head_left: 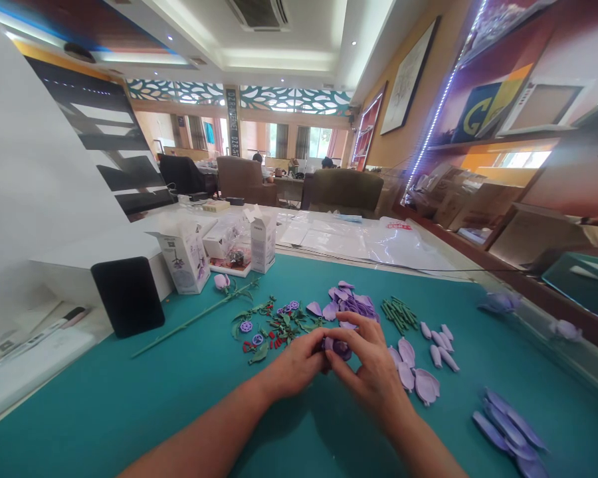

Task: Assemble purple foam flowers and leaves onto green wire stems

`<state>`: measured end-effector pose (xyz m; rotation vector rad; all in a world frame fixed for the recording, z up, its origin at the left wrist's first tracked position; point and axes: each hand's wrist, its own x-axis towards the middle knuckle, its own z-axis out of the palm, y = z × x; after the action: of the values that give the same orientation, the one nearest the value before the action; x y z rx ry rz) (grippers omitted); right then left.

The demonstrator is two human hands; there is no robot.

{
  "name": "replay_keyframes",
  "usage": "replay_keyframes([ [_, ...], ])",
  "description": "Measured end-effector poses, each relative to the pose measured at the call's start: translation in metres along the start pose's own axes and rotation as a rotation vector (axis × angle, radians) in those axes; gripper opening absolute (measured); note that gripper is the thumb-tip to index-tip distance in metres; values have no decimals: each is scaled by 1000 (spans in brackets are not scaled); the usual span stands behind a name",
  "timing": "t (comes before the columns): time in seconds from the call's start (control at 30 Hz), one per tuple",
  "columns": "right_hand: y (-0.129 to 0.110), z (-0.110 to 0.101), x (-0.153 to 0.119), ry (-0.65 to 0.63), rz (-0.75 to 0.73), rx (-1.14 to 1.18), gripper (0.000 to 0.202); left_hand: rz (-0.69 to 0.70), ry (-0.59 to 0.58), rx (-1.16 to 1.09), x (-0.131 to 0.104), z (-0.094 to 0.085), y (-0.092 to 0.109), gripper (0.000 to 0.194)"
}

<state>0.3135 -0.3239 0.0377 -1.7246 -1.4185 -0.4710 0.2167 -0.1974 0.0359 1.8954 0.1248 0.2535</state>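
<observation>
Both hands meet over the green mat (189, 392), around a small purple flower piece (339, 348). My left hand (299, 362) grips it from the left, its fingers closed. From the right, my right hand (369, 352) pinches the same piece between thumb and fingers, and the fingers hide much of it. Just beyond lies a heap of purple petals (356, 304). Left of the hands are scattered green leaf pieces (286, 325), purple wheel-shaped pieces (246, 326) and red bits (278, 342). Pale petals (426, 386) lie right of my right hand.
Green stem pieces (399, 314), lilac bud-like pieces (439, 345) and long purple petals (508, 425) lie to the right. At left are an assembled flower (199, 313), a black tablet (128, 297) and white boxes (184, 260). Plastic sheeting (343, 239) covers the far edge. Two people sit beyond the chairs.
</observation>
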Motion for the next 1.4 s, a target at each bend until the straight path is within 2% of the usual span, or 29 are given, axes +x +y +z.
replay_keyframes([
  [0.4, 0, 0, 0, -16, 41, 20, 19, -11, -13, -43, 0, 0, -4, 30],
  [0.63, 5, -8, 1, 42, 118, 46, 32, -44, -8, -246, 1, -4, -1, 25],
  [0.87, 5, -9, 3, 4, 128, 66, 16, -81, 43, -330, 0, -6, 8, 41],
  [1.17, 6, -6, 2, -20, 152, 95, 11, -51, 22, -340, 1, -5, 6, 39],
  [1.3, 6, -6, 1, -18, 158, 120, 15, -77, 35, -339, 1, -4, 1, 40],
  [1.4, 3, -3, 0, 20, 217, 137, 30, -75, 48, -329, 1, -3, 0, 38],
])
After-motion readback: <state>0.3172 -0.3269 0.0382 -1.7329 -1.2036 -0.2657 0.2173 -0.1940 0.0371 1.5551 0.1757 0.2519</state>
